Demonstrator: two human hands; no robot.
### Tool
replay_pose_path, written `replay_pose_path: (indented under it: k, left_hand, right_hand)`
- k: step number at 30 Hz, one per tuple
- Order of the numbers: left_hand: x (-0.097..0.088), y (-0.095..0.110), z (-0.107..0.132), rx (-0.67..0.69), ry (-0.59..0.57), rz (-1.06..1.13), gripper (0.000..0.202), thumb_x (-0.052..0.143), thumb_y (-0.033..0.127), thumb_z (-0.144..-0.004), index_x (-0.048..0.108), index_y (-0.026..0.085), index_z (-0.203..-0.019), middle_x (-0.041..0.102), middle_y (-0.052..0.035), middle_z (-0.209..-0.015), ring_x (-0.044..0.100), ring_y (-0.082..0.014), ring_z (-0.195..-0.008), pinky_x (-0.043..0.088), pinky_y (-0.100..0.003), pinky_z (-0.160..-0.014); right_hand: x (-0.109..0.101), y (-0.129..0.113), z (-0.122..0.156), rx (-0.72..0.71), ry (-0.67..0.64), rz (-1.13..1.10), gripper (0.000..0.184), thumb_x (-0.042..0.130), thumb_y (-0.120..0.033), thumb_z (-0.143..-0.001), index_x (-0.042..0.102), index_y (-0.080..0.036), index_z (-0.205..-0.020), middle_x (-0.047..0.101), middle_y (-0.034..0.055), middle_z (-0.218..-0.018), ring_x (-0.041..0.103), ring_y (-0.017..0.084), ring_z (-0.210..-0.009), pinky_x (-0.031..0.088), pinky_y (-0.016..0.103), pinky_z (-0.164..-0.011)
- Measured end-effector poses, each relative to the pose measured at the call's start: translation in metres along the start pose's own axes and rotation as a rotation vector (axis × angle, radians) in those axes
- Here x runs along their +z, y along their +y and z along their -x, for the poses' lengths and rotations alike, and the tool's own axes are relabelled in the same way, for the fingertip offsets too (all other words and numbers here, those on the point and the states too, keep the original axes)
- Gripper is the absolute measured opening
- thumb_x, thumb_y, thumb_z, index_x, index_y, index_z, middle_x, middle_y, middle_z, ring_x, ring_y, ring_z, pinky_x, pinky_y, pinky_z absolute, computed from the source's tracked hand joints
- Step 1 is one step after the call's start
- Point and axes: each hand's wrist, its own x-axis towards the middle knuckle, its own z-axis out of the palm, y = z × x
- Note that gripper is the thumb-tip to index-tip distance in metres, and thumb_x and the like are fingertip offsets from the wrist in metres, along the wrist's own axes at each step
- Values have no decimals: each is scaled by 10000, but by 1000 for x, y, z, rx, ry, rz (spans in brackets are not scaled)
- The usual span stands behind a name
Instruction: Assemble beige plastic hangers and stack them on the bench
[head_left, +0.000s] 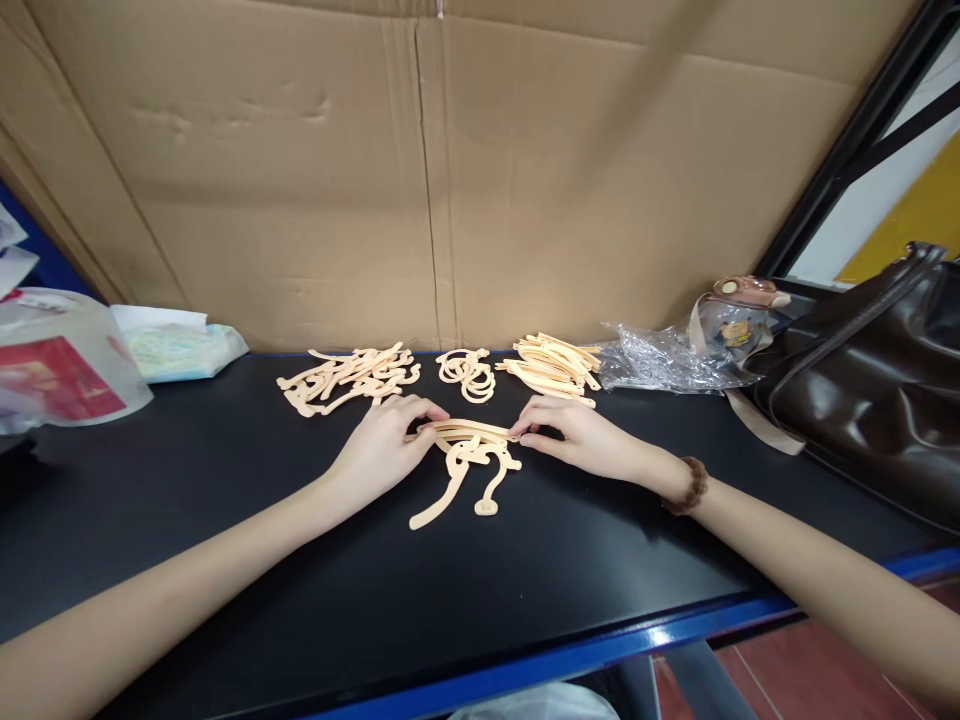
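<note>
Between my two hands lies a cluster of flat, peach-coloured curved strips. My left hand [394, 435] pinches the left end of a long, slightly bowed strip [474, 428]. At that strip's right end, the thumb and fingers of my right hand [562, 430] close on it. Just below, other pieces rest on the black tabletop: a curved piece [442, 500] reaching down to the left and a hooked piece [493, 480] with a wide foot. Whether these pieces are joined to the strip, I cannot tell.
Behind my hands are a tangled pile of curved pieces [352, 375], a small heap of ring-like pieces [466, 372] and a stack of long strips [553, 362]. Clear plastic wrap [667, 360] and a brown bag [870, 380] lie right; a tissue pack [184, 350] lies left. Cardboard [300, 180] stands behind.
</note>
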Motion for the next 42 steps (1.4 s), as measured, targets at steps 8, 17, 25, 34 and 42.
replay_pose_path:
  k: [8, 17, 25, 34, 42]
  left_hand:
    - [-2, 6, 2, 20, -21, -5, 317, 404, 409, -905, 618, 209, -784, 657, -13, -801, 591, -199, -777, 443, -357, -761]
    - [-5, 21, 12, 381, -16, -33, 218, 477, 378, -912, 620, 224, -969, 584, -46, -1124, 509, -207, -1033, 432, -342, -890]
    - [-7, 27, 13, 565, -122, -60, 218, 463, 291, -924, 674, 242, -954, 612, -46, -1101, 511, -200, -1037, 448, -321, -892]
    - [-10, 28, 13, 569, -130, -7, 267, 459, 320, -930, 703, 227, -875, 649, -51, -1049, 540, -197, -1008, 474, -327, -874]
    - [-10, 24, 10, 499, -52, -45, 290, 445, 324, -928, 653, 203, -766, 668, -48, -963, 563, -191, -925, 465, -330, -818]
  right_hand:
    - [-1, -11, 1, -8, -8, 30, 177, 500, -273, -955, 654, -193, -989, 625, 38, -937, 579, 149, -830, 451, 271, -748]
    - [-3, -23, 3, -41, 21, 69, 295, 638, -442, -849, 593, -167, -750, 583, -3, -722, 524, 126, -678, 375, 231, -618]
    - [1, -44, 7, -136, -209, -28, 341, 584, -426, -894, 641, -234, -1170, 558, -23, -709, 497, 99, -598, 345, 205, -587]
    - [-4, -41, 7, -74, -233, -6, 397, 588, -357, -901, 547, -150, -565, 466, -44, -530, 406, 68, -489, 273, 205, -513]
    - [-11, -29, 6, 152, -231, 102, 291, 673, -441, -822, 567, -175, -774, 499, -77, -536, 403, 67, -462, 255, 199, -484]
